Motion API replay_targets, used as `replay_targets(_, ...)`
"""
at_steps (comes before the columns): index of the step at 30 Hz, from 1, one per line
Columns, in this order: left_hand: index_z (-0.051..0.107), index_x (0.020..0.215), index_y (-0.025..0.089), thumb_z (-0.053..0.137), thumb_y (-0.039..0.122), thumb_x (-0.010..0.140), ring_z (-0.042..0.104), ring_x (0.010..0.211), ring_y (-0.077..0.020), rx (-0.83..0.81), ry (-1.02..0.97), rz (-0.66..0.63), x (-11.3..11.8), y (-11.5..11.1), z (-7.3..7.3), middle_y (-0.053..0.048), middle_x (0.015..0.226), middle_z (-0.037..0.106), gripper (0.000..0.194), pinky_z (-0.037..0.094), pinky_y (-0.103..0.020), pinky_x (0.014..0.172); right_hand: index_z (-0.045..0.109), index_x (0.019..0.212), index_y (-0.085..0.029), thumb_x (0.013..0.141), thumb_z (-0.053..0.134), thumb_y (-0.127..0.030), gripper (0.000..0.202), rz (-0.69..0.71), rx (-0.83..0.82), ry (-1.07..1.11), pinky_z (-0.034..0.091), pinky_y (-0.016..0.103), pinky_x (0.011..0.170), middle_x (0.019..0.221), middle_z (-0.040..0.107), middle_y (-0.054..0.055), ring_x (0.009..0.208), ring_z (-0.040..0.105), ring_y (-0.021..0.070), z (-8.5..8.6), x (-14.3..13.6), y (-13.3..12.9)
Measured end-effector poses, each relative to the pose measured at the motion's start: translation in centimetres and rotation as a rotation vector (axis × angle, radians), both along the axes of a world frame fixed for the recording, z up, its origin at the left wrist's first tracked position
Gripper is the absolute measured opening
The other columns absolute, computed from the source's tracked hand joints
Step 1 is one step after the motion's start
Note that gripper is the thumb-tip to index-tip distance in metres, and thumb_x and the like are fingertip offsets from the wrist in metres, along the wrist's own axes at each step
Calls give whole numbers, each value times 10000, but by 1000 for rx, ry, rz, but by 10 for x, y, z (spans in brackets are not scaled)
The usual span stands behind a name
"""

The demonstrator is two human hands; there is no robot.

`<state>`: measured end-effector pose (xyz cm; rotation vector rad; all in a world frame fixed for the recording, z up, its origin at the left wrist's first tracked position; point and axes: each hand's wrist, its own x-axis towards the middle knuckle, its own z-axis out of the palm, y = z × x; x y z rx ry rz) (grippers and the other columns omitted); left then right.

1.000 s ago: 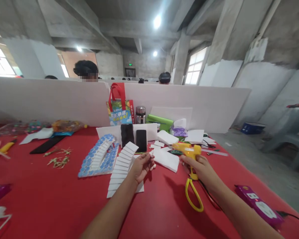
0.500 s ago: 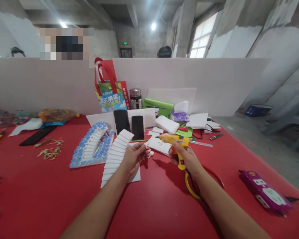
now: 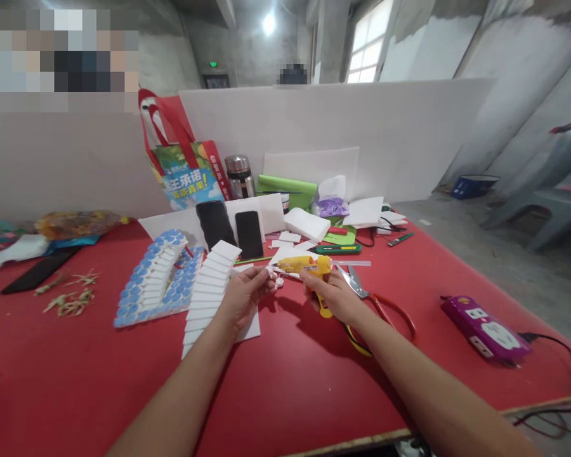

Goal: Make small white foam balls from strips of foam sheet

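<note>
My right hand (image 3: 330, 293) is wrapped round a yellow glue gun (image 3: 301, 265), its nozzle pointing left. The nozzle meets a small white piece (image 3: 270, 271) pinched between the thumb and fingers of my left hand (image 3: 247, 293). Small white round pieces (image 3: 279, 282) show just beside those fingertips. Under and left of my left hand lies a fan of overlapping white strips (image 3: 204, 298). Farther left is a board covered with blue and white discs (image 3: 143, 289), with white steps curving across it.
Two dark phones (image 3: 250, 233) lean on a white board behind my hands. Red-handled shears (image 3: 368, 294) and a green cutter (image 3: 337, 249) lie to the right, with a purple power strip (image 3: 485, 330) beyond. A bag (image 3: 185, 174) and steel flask (image 3: 239, 178) stand behind.
The view has shifted, bringing the table's front edge into sight. The glue gun has moved left, its nozzle now at the piece in my left hand. More of the shears shows.
</note>
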<state>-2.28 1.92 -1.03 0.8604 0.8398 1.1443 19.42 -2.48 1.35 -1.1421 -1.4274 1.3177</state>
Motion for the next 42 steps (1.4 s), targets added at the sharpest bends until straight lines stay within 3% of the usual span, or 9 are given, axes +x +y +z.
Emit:
replay_targets(12, 752, 831, 114, 988, 355, 643, 683, 645, -127, 41, 55, 16, 2, -4, 9, -40, 746, 731, 387, 562, -243, 652, 533, 584, -199, 933, 569, -678, 594, 16, 76, -110, 367, 270, 501, 492, 525, -12, 454, 479, 107, -2, 1, 0)
replay_targets(28, 763, 858, 97, 976, 344, 664, 699, 682, -142, 48, 73, -8, 1, -3, 5, -80, 817, 758, 379, 589, -270, 705, 507, 559, -201, 972, 543, -676, 630, -6, 95, -147, 346, 266, 491, 469, 490, -15, 444, 461, 102, -4, 0, -1)
replay_targets(34, 763, 848, 97, 984, 348, 651, 690, 667, -129, 40, 67, 0, 2, -2, 5, -66, 796, 750, 388, 577, -241, 677, 648, 834, -186, 964, 590, -634, 470, 21, 95, -90, 338, 262, 470, 510, 484, -53, 453, 442, 109, -1, -1, -2)
replay_targets(42, 764, 857, 77, 984, 305, 658, 700, 672, -138, 18, 35, -6, 2, -2, 6, -83, 803, 757, 373, 578, -246, 684, 554, 706, -207, 971, 581, -628, 498, 9, 105, -110, 336, 255, 465, 493, 477, -48, 443, 437, 100, -3, 0, -1)
